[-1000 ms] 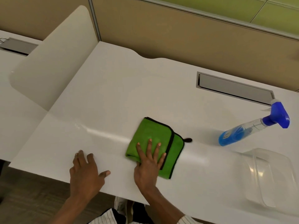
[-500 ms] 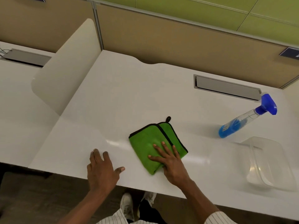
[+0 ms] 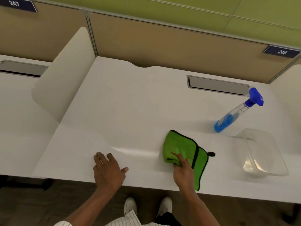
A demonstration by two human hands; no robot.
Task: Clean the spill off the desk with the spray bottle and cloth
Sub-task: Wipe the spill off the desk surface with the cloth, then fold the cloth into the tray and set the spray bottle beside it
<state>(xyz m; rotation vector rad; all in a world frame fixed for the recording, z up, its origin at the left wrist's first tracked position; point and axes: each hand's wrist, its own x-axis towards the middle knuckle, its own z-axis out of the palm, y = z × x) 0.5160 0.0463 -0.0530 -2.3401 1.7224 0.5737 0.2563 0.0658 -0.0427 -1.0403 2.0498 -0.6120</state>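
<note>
A folded green cloth (image 3: 182, 147) with black trim lies on the white desk (image 3: 130, 108) near its front edge. My right hand (image 3: 184, 172) presses on the cloth's near left part, fingers bunching the fabric. My left hand (image 3: 109, 170) rests flat on the desk to the left, fingers spread, holding nothing. A thin wet streak (image 3: 135, 150) glints on the desk between my hands. The spray bottle (image 3: 236, 113), clear with blue liquid and a blue trigger head, stands at the right, apart from both hands.
A clear plastic container (image 3: 263, 152) sits at the right front of the desk, just below the bottle. A grey cable hatch (image 3: 218, 85) is set into the desk at the back. A white divider panel (image 3: 65, 79) stands on the left. Partition walls run behind.
My right hand has slid the cloth to the right along the front of the desk, and the cloth has turned. My left hand has stayed flat on the desk.
</note>
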